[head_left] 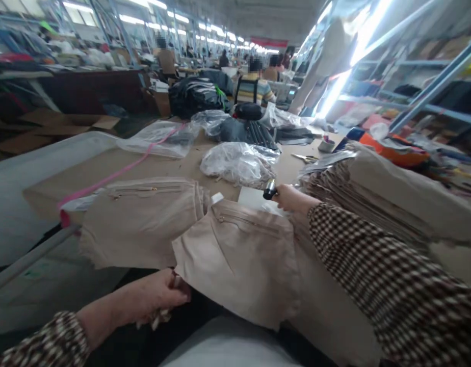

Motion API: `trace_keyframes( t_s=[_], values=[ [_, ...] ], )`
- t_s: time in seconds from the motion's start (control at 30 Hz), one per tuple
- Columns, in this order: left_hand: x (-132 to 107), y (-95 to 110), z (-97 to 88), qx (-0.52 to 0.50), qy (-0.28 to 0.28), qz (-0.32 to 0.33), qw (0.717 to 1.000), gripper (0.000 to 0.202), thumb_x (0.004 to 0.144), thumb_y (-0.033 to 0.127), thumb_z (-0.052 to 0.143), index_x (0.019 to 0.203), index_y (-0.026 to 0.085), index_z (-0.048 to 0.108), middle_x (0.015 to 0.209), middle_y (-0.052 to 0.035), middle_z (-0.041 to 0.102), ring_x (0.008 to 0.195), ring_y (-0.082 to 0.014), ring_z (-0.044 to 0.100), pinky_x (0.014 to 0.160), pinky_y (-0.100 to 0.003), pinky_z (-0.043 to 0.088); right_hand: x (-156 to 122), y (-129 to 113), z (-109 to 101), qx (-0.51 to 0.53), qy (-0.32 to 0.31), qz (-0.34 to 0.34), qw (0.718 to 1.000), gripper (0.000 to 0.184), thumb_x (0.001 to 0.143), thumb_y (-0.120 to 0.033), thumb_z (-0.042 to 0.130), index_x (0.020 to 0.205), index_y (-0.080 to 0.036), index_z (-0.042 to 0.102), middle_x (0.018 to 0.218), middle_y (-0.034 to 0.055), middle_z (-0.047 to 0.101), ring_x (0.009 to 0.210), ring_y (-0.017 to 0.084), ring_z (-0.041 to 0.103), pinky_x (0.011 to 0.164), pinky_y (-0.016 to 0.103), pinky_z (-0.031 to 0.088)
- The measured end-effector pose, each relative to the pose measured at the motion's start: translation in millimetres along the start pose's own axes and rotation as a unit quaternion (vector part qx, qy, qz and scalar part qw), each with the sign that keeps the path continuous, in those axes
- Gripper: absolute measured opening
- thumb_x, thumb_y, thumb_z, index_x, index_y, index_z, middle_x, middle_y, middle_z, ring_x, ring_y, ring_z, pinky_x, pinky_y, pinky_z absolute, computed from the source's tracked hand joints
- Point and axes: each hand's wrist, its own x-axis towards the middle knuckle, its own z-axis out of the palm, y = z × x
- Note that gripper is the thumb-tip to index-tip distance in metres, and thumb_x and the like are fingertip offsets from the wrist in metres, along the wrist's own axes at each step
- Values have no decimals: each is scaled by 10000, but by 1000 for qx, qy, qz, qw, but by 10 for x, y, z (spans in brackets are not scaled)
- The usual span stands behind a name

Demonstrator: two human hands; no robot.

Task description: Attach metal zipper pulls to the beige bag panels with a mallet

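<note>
Head: beige panel (pixel 239 260) between left fingers (pixel 177 288)

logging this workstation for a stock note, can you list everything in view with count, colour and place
front fabric piece: one, beige with zipper, near table edge
second fabric piece: one, beige with zipper, left of the front one
fabric stack: one pile, beige, right side
plastic bags: several, clear, mid table
cord: one, pink, across the table's left part
table: one, brown top, under all of these
cardboard boxes: a few, brown, far left
people: several, far back, too blurred to count
tool: one, dark, in the right hand
left hand: grips the front fabric piece's lower left edge
right hand: closed on the tool, checked sleeve
</note>
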Motion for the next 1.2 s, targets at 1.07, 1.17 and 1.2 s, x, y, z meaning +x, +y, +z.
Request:
trace_keyframes(
  t_s=[1.07, 1.17, 1.2],
  values=[
    [583, 1699, 408, -280, 80, 229, 929, 309, 800, 441, 628, 735, 169, 495, 539, 35, 485, 350, -52, 384, 314, -158, 194, -707, -138, 331, 345, -68, -63, 934, 195, 685, -343, 628, 665, -160, 564, 492, -30, 516, 324, 51, 367, 307, 190, 255],
    [638, 1760, 284, -211, 76, 214, 951, 245, 801, 370, 631, 736, 165, 514, 529, 43, 466, 351, -51, 390, 330, -157, 185, -620, -115, 394, 376, -80, -40, 922, 185, 688, -321, 636, 669, -155, 558, 459, -39, 492, 315, 52, 357, 306, 187, 234],
    [674, 1786, 248, -183, 78, 208, 958, 216, 804, 337, 624, 731, 163, 519, 524, 44, 459, 351, -50, 384, 335, -160, 186, -588, -105, 422, 376, -83, -33, 922, 177, 692, -310, 632, 670, -152, 555, 479, -31, 514, 312, 50, 359, 304, 187, 232]
  ],
)
